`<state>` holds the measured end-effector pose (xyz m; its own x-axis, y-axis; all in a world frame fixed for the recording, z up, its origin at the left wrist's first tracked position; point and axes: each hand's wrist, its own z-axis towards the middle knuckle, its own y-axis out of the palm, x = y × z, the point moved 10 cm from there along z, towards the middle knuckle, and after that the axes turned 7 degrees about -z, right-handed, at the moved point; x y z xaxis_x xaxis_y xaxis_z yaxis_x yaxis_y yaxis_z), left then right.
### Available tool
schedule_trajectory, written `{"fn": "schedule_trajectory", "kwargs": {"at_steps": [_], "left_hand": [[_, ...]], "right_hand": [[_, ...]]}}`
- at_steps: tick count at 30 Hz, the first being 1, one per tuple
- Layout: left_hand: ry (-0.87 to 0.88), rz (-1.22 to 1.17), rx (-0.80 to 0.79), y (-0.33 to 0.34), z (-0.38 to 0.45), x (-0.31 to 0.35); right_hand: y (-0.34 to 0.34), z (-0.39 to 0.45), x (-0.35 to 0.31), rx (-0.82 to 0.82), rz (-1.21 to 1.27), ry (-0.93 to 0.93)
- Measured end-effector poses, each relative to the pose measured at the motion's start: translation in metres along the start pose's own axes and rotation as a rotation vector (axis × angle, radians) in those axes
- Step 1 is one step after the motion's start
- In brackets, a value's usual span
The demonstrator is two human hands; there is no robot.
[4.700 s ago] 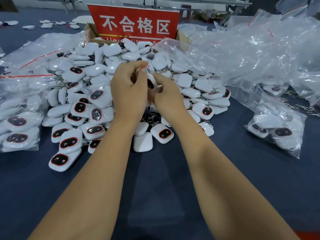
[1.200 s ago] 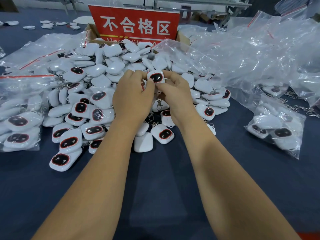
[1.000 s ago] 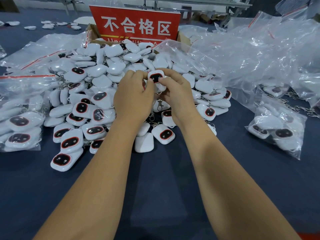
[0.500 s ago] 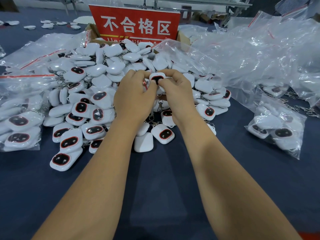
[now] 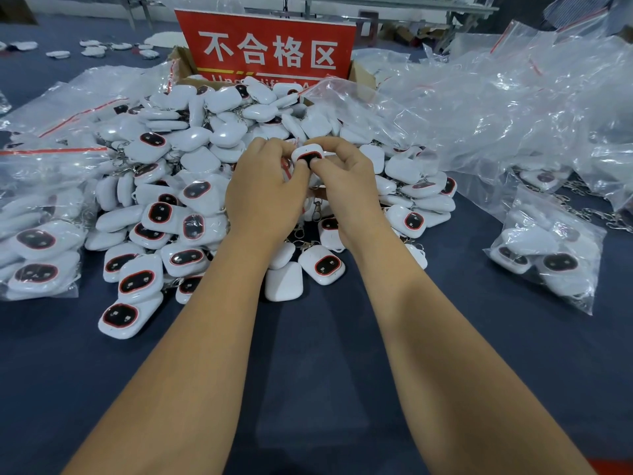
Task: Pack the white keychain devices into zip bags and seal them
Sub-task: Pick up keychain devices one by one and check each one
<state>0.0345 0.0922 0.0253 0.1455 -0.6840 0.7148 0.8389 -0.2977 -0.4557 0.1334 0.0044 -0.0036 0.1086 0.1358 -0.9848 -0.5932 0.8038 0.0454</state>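
Observation:
A big heap of white keychain devices [image 5: 191, 200] with dark, red-rimmed faces covers the table in front of me. Above the heap, my left hand [image 5: 263, 193] and my right hand [image 5: 346, 186] meet around one white device [image 5: 307, 155]. Fingers and thumbs of both hands pinch it, and a thin clear zip bag with a red strip [image 5: 287, 166] shows between my hands. A metal clasp [image 5: 317, 207] hangs below them. How far the device sits inside the bag is hidden by my fingers.
Filled bags of devices lie at the left [image 5: 37, 234] and right [image 5: 544, 255]. A pile of empty clear zip bags [image 5: 496, 108] spreads across the right back. A red sign [image 5: 267, 49] stands on a cardboard box behind the heap. Dark blue table [image 5: 308, 337] lies near me.
My hands have lowered a little and closed together around the device. The device was lifted into view between my fingertips and is now pressed lower, with my thumbs over its dark face.

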Motion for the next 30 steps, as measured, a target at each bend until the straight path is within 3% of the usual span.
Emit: {"fn": "schedule_trajectory", "kwargs": {"at_steps": [11,17,21,25,30], "left_hand": [[0.032,-0.044,0.003,0.001,0.0,0.003],[-0.046,-0.218,0.046,-0.006,0.0,-0.003],[-0.085,-0.254,0.044,-0.007,0.0,-0.003],[-0.092,-0.263,0.032,-0.005,-0.001,-0.003],[-0.094,-0.293,0.047,-0.007,-0.001,-0.004]], "right_hand": [[-0.005,0.001,0.002,0.018,-0.039,0.042],[-0.013,-0.001,-0.02,0.069,-0.155,-0.137],[-0.025,0.0,-0.026,0.163,0.007,-0.158],[-0.023,0.003,-0.02,0.155,0.226,-0.097],[-0.015,-0.002,-0.016,0.124,0.092,-0.102]]}}
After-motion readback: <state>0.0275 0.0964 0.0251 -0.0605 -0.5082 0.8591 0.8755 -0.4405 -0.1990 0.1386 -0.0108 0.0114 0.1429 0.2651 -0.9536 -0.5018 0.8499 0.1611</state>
